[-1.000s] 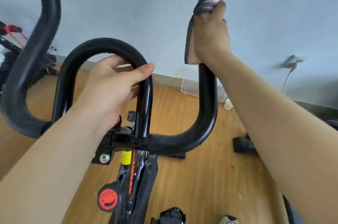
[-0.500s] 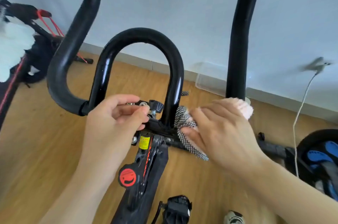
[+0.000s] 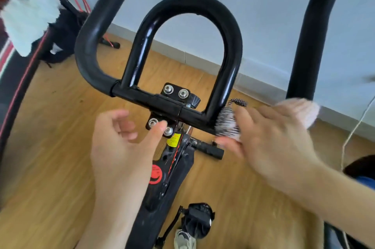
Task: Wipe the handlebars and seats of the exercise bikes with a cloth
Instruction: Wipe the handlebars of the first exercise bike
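Under your right fingers point(image 3: 255, 116) the cloth point(image 3: 227, 124) sits bunched against the handlebars point(image 3: 192, 3), on the cross tube point(image 3: 140, 96) just outside the right foot of the centre loop. Right hand point(image 3: 272, 141): motion-blurred. The fingers lie over the top of the cloth and the thumb comes in from below, so the cloth is pinched between them. Checkered black-and-white weave shows ahead of the fingertips, touching the tube. A pale pink fluffy part sticks out beyond the knuckles on the far side. Left hand point(image 3: 121, 147): sharp, holds nothing, fingers loosely curled toward the palm, thumb stretched forward. The thumb tip overlaps the lower pair of bolts on the clamp plate point(image 3: 176, 92); whether it touches them or not, you cannot tell from this angle. The cross tube runs just beyond the left fingertips, apart from them. Below the thumb: a yellow sticker point(image 3: 174, 140) on the bike frame point(image 3: 178, 173), then a red knob point(image 3: 156, 174) beside your left wrist. The left horn point(image 3: 95, 35) rises well beyond the left fingers, and the right horn point(image 3: 316, 25) rises just behind the right hand. Between your forearms, lower down: a black pedal point(image 3: 199, 220) and the toe of a shoe point(image 3: 184, 240) over the wooden floor point(image 3: 60, 127). Right of the right hand, a thin white cable point(image 3: 354, 133) runs down in front of the wall point(image 3: 263, 25). Far left of the left fingers: a second machine point(image 3: 60, 31) with a white fluffy bundle point(image 3: 28, 19) draped on it.
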